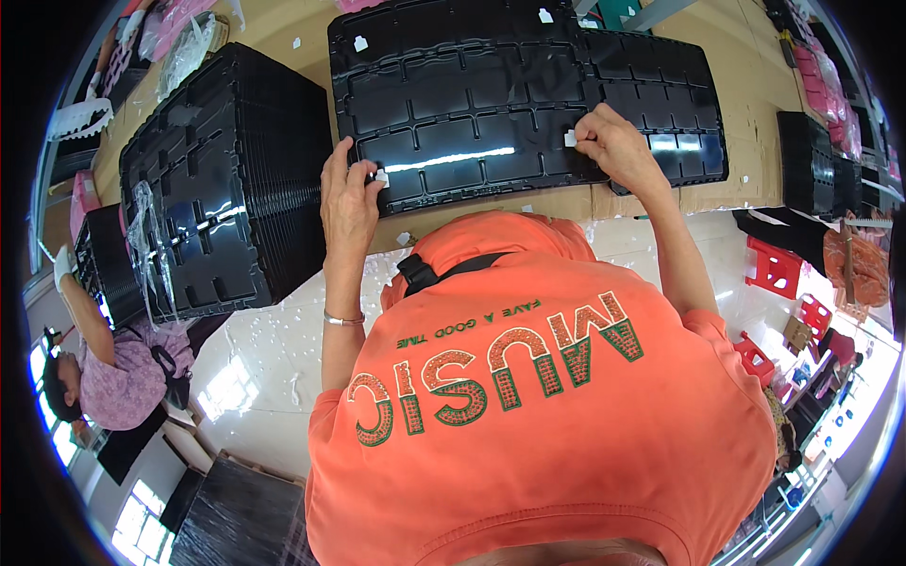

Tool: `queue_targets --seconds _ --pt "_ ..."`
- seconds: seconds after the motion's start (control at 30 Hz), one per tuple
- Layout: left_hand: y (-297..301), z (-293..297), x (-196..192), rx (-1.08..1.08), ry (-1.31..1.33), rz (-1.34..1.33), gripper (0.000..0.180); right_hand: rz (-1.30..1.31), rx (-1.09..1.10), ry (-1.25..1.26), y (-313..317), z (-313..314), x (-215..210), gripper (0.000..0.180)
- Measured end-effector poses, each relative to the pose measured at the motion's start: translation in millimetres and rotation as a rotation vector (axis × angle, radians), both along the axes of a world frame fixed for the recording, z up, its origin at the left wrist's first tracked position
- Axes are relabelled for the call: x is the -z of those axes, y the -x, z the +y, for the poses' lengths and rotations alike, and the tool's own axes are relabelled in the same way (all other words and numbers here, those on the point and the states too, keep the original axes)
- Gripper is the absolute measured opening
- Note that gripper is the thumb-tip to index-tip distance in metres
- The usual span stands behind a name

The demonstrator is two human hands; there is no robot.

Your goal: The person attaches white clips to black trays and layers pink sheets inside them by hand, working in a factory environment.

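In front of me a black plastic tray (444, 99) with moulded compartments lies on the table. My left hand (348, 203) is at its near left corner, fingers bent, with a small white tab (381, 177) at the fingertips. Toward the near right corner, my right hand (615, 146) pinches another small white tab (570, 139) against the tray. Two more white pieces, a far left tab (360, 43) and a far right tab (545, 15), sit on the tray's far part. The undersides of my fingers are partly hidden.
A tall stack of black trays (222, 189) stands on the left, clear film on it. Another black tray (665, 108) lies at the right on the brown table (755, 94). Left, a co-worker in a patterned top (127, 377) reaches toward trays. Red stools (774, 269) stand at right.
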State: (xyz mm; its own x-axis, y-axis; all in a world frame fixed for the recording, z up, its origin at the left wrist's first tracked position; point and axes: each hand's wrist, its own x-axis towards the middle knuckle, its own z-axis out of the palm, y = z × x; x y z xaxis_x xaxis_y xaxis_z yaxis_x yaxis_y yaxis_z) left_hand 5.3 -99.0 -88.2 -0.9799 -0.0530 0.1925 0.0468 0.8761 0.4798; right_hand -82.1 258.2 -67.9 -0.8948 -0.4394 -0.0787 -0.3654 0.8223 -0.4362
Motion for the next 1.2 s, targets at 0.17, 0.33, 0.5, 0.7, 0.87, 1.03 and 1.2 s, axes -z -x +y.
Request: queue_targets --seconds 0.17,0.33,0.5,0.7,0.87,1.03,1.2 --pt "-3 0 2 0.094 0.132 0.103 0.015 0.16 -0.006 -0.028 -3 -5 7 0.009" --pt "2 -2 7 0.068 0.06 0.097 0.013 0.124 -0.032 -0.02 3 -6 9 0.005" --pt "10 1 1 0.015 -0.039 -0.034 0.013 0.219 -0.062 -0.043 6 -7 15 0.003" --pt "9 1 6 0.023 -0.013 -0.005 0.013 0.323 -0.134 0.022 -21 -1 6 0.004" --pt "5 3 9 -0.022 -0.068 0.037 0.014 -0.047 -0.115 -0.063 -90 32 27 0.009" --pt "-12 5 -4 0.031 0.085 0.223 0.006 -0.565 0.014 -0.25 -91 42 6 0.033" --pt "-89 8 -33 -0.042 0.128 -0.15 0.012 -0.376 0.052 0.029 -46 35 -53 0.018"
